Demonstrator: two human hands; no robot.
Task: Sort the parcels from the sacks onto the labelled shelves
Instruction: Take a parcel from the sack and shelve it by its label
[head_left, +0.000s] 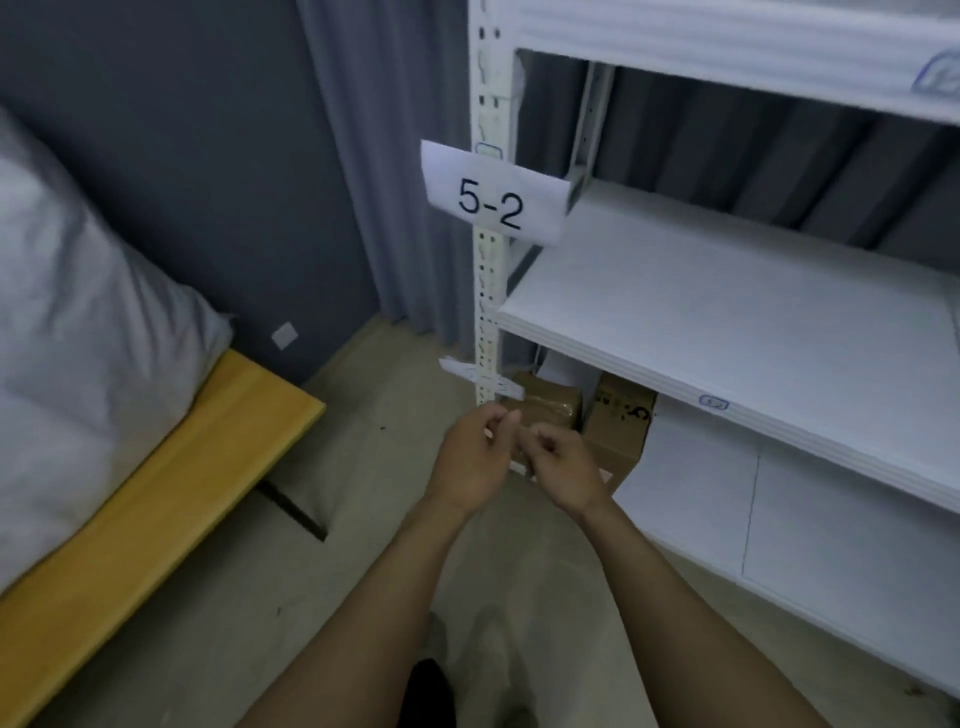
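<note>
A white metal shelf rack (727, 332) stands at the right, with a paper label reading 5-2 (493, 200) on its front post. On the lowest shelf sit two brown cardboard parcels (550, 402) (621, 421), side by side. My left hand (475, 457) and my right hand (563, 467) hover close together in front of the post's foot, fingers loosely curled, holding nothing that I can see. A second small label (480, 379) hangs lower on the post; its text is unreadable.
A bed with a wooden frame (171, 493) and a grey duvet (78, 322) fills the left. Grey curtains (395, 156) hang behind the rack. Beige floor (332, 571) lies between bed and rack. A white panel (831, 519) sits under the middle shelf.
</note>
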